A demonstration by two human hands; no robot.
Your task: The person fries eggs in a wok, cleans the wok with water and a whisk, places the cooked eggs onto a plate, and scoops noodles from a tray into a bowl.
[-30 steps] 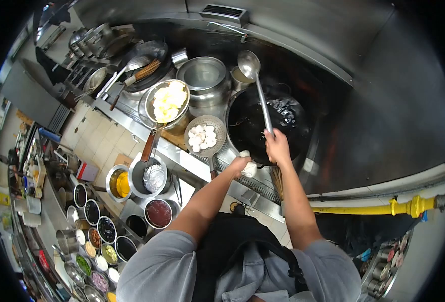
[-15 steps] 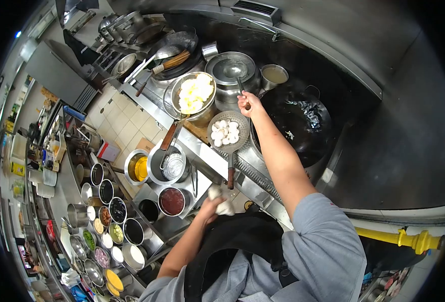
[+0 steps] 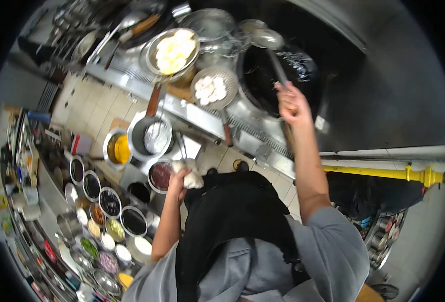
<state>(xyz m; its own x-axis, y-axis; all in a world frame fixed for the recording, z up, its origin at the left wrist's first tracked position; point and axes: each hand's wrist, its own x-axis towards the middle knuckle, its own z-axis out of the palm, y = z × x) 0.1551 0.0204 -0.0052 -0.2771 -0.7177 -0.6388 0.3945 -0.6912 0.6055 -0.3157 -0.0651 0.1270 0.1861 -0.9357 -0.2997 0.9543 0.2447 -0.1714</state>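
My right hand (image 3: 294, 104) grips the handle of a metal ladle (image 3: 267, 39), its bowl above the far side of a large dark wok (image 3: 256, 83). Streaks of clear liquid (image 3: 222, 48) show between the lidded-looking round pot (image 3: 210, 24) and the ladle. In my left hand (image 3: 177, 182) is a bunched whitish cloth (image 3: 189, 175), held near my apron. Beside the wok lies a perforated skimmer (image 3: 231, 75) holding several white rounded pieces (image 3: 210, 90). A wire strainer (image 3: 154, 67) with yellow, egg-like food (image 3: 175, 51) rests on a pot.
A steel pot (image 3: 138, 132) with a strainer inside, a pot of yellow oil-like liquid (image 3: 119, 149) and a pot of dark red sauce (image 3: 160, 176) stand to the left. Several ingredient containers (image 3: 110, 202) line the left counter. A yellow pipe (image 3: 373, 173) runs at the right.
My right hand has drawn back toward me and right with the ladle, from the round pot to over the wok. My left hand still holds the cloth. The camera view has shifted.
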